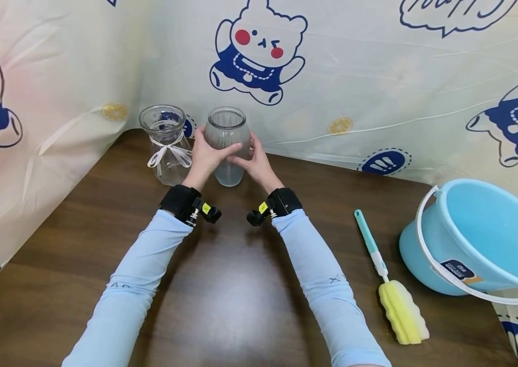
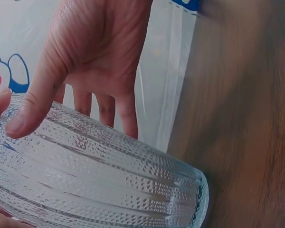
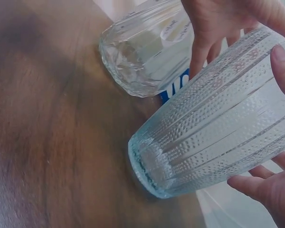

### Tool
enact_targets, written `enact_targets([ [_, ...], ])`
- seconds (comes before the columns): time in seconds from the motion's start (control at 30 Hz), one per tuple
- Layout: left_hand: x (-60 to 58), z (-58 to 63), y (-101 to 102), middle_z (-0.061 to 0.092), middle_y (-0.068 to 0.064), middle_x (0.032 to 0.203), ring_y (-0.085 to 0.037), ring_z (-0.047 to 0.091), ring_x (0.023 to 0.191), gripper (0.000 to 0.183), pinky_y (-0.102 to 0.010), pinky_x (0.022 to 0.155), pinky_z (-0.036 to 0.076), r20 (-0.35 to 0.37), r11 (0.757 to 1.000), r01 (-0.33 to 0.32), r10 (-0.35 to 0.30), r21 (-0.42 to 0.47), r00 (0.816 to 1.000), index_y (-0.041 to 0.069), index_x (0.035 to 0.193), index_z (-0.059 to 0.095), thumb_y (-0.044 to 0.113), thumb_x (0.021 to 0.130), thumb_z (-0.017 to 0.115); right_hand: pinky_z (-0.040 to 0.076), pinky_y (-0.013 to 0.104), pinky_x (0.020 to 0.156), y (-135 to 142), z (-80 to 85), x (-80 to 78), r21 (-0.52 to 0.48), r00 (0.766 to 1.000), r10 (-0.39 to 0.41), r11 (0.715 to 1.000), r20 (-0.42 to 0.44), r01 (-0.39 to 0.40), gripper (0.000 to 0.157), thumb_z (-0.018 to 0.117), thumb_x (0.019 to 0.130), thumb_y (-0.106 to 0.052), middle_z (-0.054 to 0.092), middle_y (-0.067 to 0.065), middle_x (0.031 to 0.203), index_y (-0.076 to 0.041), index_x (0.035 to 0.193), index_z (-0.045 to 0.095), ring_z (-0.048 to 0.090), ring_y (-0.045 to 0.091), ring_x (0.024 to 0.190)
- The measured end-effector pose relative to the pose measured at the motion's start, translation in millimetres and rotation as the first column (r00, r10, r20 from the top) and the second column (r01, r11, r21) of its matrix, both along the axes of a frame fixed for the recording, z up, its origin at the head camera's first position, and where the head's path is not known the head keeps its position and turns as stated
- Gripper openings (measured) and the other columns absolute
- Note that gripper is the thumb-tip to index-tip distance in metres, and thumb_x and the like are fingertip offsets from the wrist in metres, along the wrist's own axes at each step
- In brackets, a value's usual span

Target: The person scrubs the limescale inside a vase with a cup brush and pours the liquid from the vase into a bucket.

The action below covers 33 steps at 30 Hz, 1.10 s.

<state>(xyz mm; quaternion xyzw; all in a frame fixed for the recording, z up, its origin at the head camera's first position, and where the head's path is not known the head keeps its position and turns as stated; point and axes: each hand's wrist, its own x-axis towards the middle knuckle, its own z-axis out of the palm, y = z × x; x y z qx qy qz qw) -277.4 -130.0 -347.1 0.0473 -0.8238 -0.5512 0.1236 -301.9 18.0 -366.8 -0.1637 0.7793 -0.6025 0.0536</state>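
A ribbed, dimpled glass vase (image 1: 227,135) with a thick round rim stands upright at the back of the table. My left hand (image 1: 206,157) grips its left side, and my right hand (image 1: 259,165) grips its right side. Both thumbs cross the front of the glass, their tips close together, while the fingers reach around behind. In the left wrist view, the left thumb lies on the dimpled wall of the vase (image 2: 114,166). The right wrist view shows the vase's bluish base (image 3: 152,171) close over the wood.
Just left of the held vase stands a clear glass jar (image 1: 172,171) with a white ribbon bow (image 1: 170,153). A sponge bottle brush (image 1: 401,311) lies on the brown table (image 1: 236,295) at the right, beside a light blue bucket (image 1: 429,244). A patterned curtain (image 1: 355,76) hangs behind.
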Motion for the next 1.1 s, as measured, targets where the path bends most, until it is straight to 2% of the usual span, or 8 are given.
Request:
enact_targets([
  [0.17,6.6,3.7,3,0.029,-0.015,0.14,-0.026,0.032,0.127,0.104,-0.043,0.101,0.032,-0.001,1.0,0.017,-0.017,-0.004,1.0,0.007,0.14,0.015,0.046,0.066,0.077,0.038,0.043,0.096,7,4.6,6.7,-0.003,1.0,-0.007,1.0,0.001,0.007,0.087,0.072,0.078,-0.021,0.027,0.009,0.144,-0.017,0.143,0.016,0.034,0.027,0.128],
  [0.33,14.2,17.8,8,0.034,-0.014,0.136,-0.025,0.037,0.122,0.105,-0.041,0.098,0.034,-0.027,0.998,0.042,-0.043,-0.036,0.999,0.007,0.139,0.018,0.046,0.063,0.079,0.037,0.042,0.098,16,15.3,12.9,-0.034,0.999,0.016,0.999,-0.035,-0.017,0.087,0.072,0.078,-0.015,0.026,0.007,0.145,-0.018,0.143,0.014,0.033,0.026,0.128],
  [0.4,17.3,25.3,11,0.035,-0.013,0.136,-0.025,0.038,0.122,0.104,-0.041,0.098,0.034,-0.031,0.997,0.058,-0.059,-0.043,0.998,0.008,0.138,0.019,0.046,0.063,0.079,0.034,0.041,0.1,20,23.2,15.8,-0.047,0.997,0.038,0.998,-0.072,-0.041,0.09,0.072,0.077,-0.012,0.024,0.005,0.146,-0.019,0.144,0.013,0.029,0.023,0.131],
  [0.57,25.7,45.5,18,0.035,-0.012,0.135,-0.023,0.039,0.121,0.1,-0.04,0.097,0.035,-0.034,0.991,0.13,-0.131,-0.037,0.991,0.009,0.137,0.021,0.045,0.064,0.079,0.024,0.034,0.106,33,58.6,35.6,-0.02,0.982,0.081,0.996,-0.169,-0.086,0.096,0.072,0.076,-0.003,0.016,0.006,0.148,-0.014,0.146,0.007,0.017,0.016,0.136],
  [0.63,29.9,53.4,22,0.035,-0.011,0.134,-0.023,0.039,0.12,0.1,-0.04,0.096,0.036,-0.042,0.986,0.166,-0.168,-0.033,0.985,0.008,0.137,0.021,0.043,0.064,0.079,0.021,0.031,0.107,39,73.1,46.0,0.002,0.975,0.091,0.996,-0.201,-0.093,0.097,0.072,0.075,-0.002,0.015,0.008,0.148,-0.01,0.145,0.006,0.016,0.014,0.135],
  [0.8,42.7,72.6,32,0.035,-0.01,0.134,-0.022,0.038,0.119,0.098,-0.041,0.095,0.036,-0.073,0.969,0.244,-0.247,-0.047,0.966,0.007,0.138,0.022,0.04,0.065,0.079,0.021,0.031,0.105,53,96.4,64.0,0.007,0.955,0.128,0.991,-0.266,-0.131,0.1,0.071,0.074,0.003,0.018,0.012,0.144,-0.007,0.143,0.0,0.02,0.017,0.131],
  [1.0,57.7,92.5,43,0.04,-0.008,0.128,-0.019,0.041,0.113,0.091,-0.04,0.092,0.038,-0.113,0.941,0.323,-0.334,-0.099,0.936,0.007,0.134,0.025,0.038,0.067,0.078,0.022,0.035,0.105,73,107.0,74.3,0.034,0.926,0.166,0.986,-0.338,-0.164,0.099,0.068,0.076,0.005,0.018,0.012,0.142,-0.008,0.141,-0.005,0.018,0.016,0.13],
  [1.1,65.7,100.8,49,0.043,-0.008,0.125,-0.02,0.043,0.111,0.089,-0.039,0.091,0.038,-0.129,0.924,0.362,-0.377,-0.123,0.917,0.005,0.132,0.027,0.035,0.066,0.079,0.023,0.037,0.105,84,112.3,83.7,0.077,0.914,0.148,0.989,-0.378,-0.129,0.098,0.071,0.074,0.002,0.02,0.01,0.14,-0.008,0.139,-0.002,0.021,0.015,0.129],
])
